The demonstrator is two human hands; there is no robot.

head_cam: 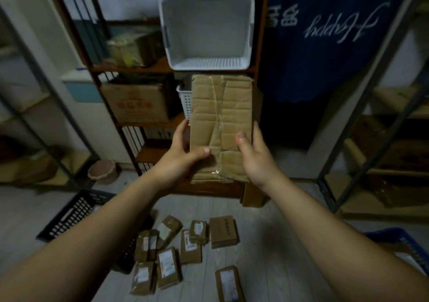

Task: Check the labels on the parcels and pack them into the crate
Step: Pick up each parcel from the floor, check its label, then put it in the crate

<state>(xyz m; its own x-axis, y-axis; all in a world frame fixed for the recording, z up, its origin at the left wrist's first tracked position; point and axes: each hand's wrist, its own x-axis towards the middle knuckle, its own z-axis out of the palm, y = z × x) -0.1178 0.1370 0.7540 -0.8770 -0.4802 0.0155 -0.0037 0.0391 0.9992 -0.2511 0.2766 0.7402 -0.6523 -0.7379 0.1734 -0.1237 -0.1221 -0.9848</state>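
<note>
while i hold this flat cardboard parcel (221, 127) up at chest height with both hands, the side facing me shows only creased cardboard and a strip of clear tape down the middle, no label that i can see. my left hand (183, 153) clamps its left edge, thumb pressed on the front and fingers wrapped behind; my right hand (253, 155) does the same on the right edge, thumb on the face, fingers hidden behind it. the parcel is upright in the air, in front of the wooden shelf unit (130, 125), just under the white basket (206, 32) that sits tipped on a shelf.

the other parcels (183, 243) lie scattered on the floor (278, 243) below, several with white labels up. a black crate (76, 213) rests on the floor at my left, and part of a blue crate (406, 243) shows at the right edge.

my worry: if the label is on the far side, i have to flip it, and the cardboard looks soft and creased, so a pinch at the lower edges alone may let it fold or slip. dropped, it would land among the parcels below and knock them about. i also can't tell which crate is meant, so packing it in the wrong one is a real risk.
</note>
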